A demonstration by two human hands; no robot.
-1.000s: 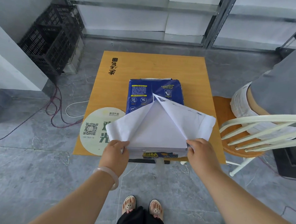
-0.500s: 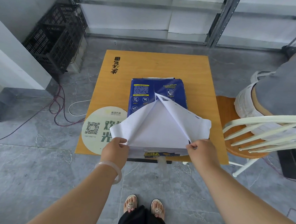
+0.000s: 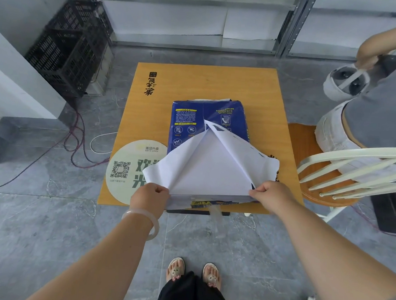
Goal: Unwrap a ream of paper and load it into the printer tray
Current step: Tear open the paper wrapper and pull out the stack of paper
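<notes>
A ream of paper (image 3: 209, 171) lies on a small yellow table (image 3: 260, 98), its far half still inside a blue printed wrapper (image 3: 208, 118). The wrapper's near end is torn open along the middle, with white flaps folded out to both sides and bare white sheets showing between them. My left hand (image 3: 150, 194) pinches the left flap at the ream's near left corner. My right hand (image 3: 269, 196) pinches the right flap at the near right corner. No printer or tray is in view.
A round QR-code sticker (image 3: 131, 169) marks the table's near left. A white-backed wooden chair (image 3: 325, 180) stands at the right, with another person (image 3: 375, 119) seated there. A black crate (image 3: 69, 47) and loose cables (image 3: 81, 147) are at the left on the grey floor.
Both hands have pulled the flaps slightly wider apart and toward me. The person at the right has raised an arm into view.
</notes>
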